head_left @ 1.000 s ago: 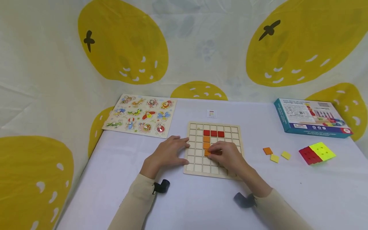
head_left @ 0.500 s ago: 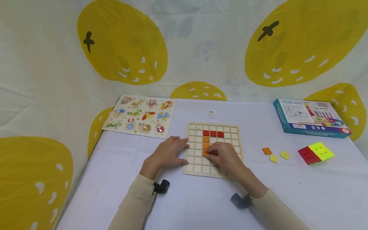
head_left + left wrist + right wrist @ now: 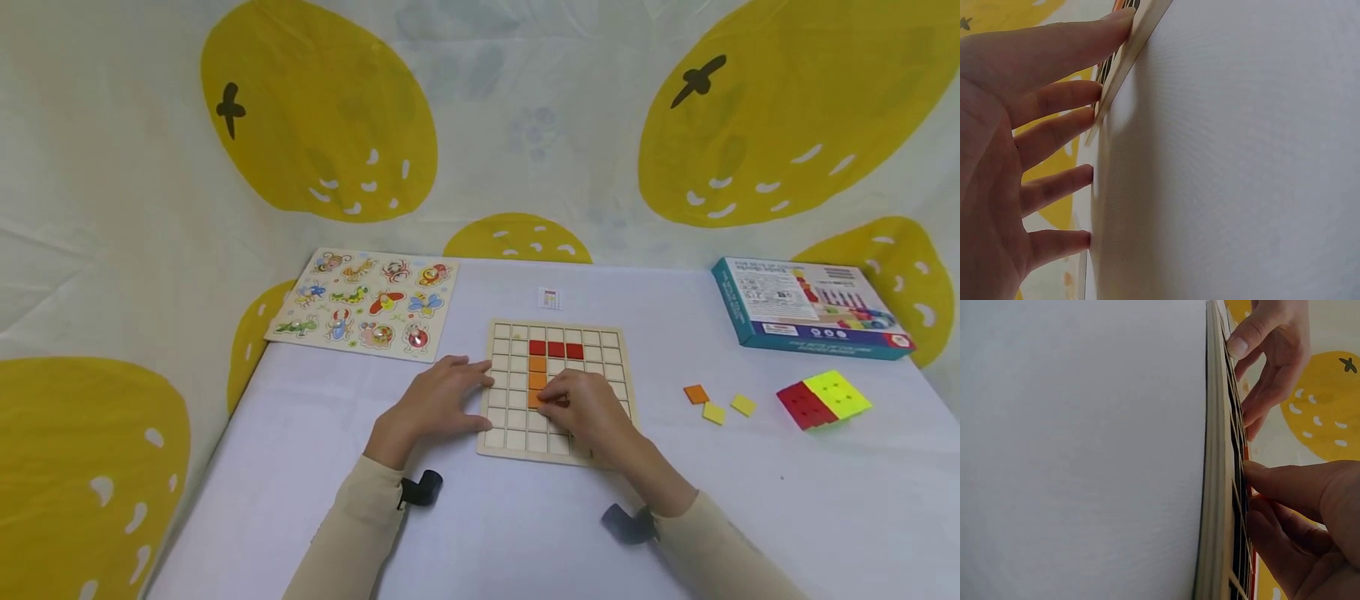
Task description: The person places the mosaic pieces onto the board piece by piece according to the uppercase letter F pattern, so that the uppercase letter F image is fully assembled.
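A wooden grid board [image 3: 498,421] lies on the white table. Three red tiles [image 3: 556,348] form a row in it, and orange tiles [image 3: 537,363] run down from the leftmost red one. The lowest orange tile [image 3: 534,399] is pinched between thumb and fingertips of my right hand [image 3: 592,408], in line with that column. A darker reddish patch shows under this hand, partly hidden. My left hand [image 3: 438,400] has its fingers spread, fingertips and thumb touching the board's left edge. In the left wrist view, the thumb [image 3: 1085,40] lies over the board's rim.
Right of the board lie a loose orange tile [image 3: 696,394] and two yellow tiles [image 3: 714,413]. Farther right are a red-and-yellow puzzle cube [image 3: 825,400] and a flat toy box [image 3: 817,308]. A small pattern card [image 3: 550,298] lies behind the board; an insect puzzle [image 3: 363,302] stands back left.
My right hand has shifted slightly left with the orange tile, which now lines up with the column above it. The left hand stays at the board's edge.
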A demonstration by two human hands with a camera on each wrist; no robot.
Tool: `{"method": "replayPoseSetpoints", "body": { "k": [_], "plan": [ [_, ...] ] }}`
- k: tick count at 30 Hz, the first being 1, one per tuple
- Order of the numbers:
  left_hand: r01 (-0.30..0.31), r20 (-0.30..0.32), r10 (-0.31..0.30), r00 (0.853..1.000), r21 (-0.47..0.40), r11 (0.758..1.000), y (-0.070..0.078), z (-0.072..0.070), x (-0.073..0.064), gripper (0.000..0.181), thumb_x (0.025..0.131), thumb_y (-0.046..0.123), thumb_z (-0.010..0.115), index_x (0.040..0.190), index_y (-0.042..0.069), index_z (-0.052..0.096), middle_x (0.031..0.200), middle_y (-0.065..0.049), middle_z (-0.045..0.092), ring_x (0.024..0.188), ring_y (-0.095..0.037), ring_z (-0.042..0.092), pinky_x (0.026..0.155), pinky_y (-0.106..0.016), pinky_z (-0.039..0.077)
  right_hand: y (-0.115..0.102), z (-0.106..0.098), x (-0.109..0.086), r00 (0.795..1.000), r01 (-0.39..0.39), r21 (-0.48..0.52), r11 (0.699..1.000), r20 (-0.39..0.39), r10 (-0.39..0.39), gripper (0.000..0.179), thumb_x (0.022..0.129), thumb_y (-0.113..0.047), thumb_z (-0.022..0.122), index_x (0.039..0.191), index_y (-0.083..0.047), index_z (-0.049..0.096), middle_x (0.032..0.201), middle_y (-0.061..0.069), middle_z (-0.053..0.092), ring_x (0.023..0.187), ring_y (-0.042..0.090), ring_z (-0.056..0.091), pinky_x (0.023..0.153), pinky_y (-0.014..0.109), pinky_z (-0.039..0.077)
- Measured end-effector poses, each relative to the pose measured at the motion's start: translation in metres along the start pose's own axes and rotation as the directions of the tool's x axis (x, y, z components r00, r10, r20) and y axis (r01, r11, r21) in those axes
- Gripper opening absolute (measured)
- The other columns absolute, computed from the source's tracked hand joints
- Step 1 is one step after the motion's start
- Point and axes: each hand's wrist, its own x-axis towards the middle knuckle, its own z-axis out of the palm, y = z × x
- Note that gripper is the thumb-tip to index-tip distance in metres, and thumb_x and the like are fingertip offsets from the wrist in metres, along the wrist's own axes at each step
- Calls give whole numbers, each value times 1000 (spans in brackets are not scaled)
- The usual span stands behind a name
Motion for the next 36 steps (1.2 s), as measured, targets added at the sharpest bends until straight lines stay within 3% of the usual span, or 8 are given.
{"method": "replayPoseSetpoints", "body": {
  "k": [26, 32, 36],
  "plan": [
    [-6, -11, 6, 1000, -11, 1000, -1, 2, 0, 60, 81, 48, 81, 135, 25, 67, 159, 9, 49, 151, -27, 40, 121, -52, 40, 1, -2, 0, 999, -29, 12, 999, 26, 29, 12, 79, -12, 87, 91, -11, 83, 92, -2, 75, 87, 14, 69, 79, 30, 62],
    [-14, -8, 14, 1000, -13, 1000, -1, 2, 0, 60, 82, 48, 81, 135, 25, 67, 160, 9, 48, 151, -28, 40, 121, -51, 41, 5, -13, -2, 998, -62, 60, 996, 22, 61, 15, 81, -16, 87, 94, -13, 80, 95, -2, 74, 90, 14, 69, 78, 28, 63],
    [-12, -10, 12, 1000, -2, 1000, -1, 1, 0, 61, 81, 48, 82, 135, 24, 66, 160, 9, 48, 151, -28, 40, 120, -51, 41, 11, -27, -5, 996, -87, 11, 996, -15, 87, 19, 83, -19, 85, 100, -13, 78, 101, 1, 75, 93, 18, 68, 76, 30, 61]
  ]
}}
